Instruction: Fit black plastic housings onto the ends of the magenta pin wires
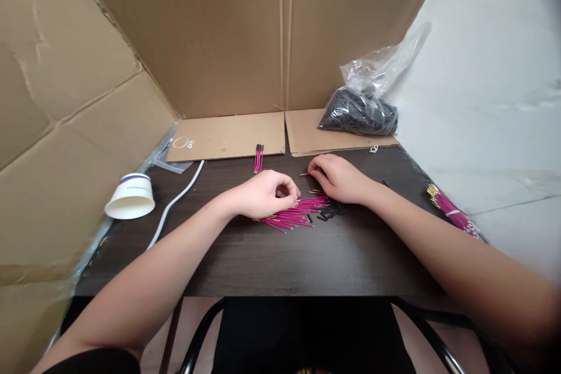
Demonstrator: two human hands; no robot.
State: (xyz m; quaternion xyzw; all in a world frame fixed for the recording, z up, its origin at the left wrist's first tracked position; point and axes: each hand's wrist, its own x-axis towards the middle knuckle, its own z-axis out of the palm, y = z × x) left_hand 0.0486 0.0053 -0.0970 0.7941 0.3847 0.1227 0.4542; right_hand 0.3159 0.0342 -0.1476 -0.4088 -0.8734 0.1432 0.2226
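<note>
Several magenta wires (289, 221) with gold pins lie in a loose pile on the dark table. My left hand (269, 193) is over the pile, thumb and forefinger closed in a pinch; what is between them, if anything, is too small to make out. Right of it, my right hand (335, 176) is closed, and a thin gold tip of a wire sticks out leftward from its fingertips. Short black sleeves (326, 214) are scattered at the right end of the pile, just below my right hand. Behind my left hand lies a small group of magenta wires with black ends (259, 158).
A clear bag of black pieces (362, 111) rests on cardboard (302, 131) at the back right. A white paper cup (130, 197) and a grey cable (173, 204) are at left. A tied wire bundle (453, 211) lies at the right edge. Cardboard walls enclose the back and left.
</note>
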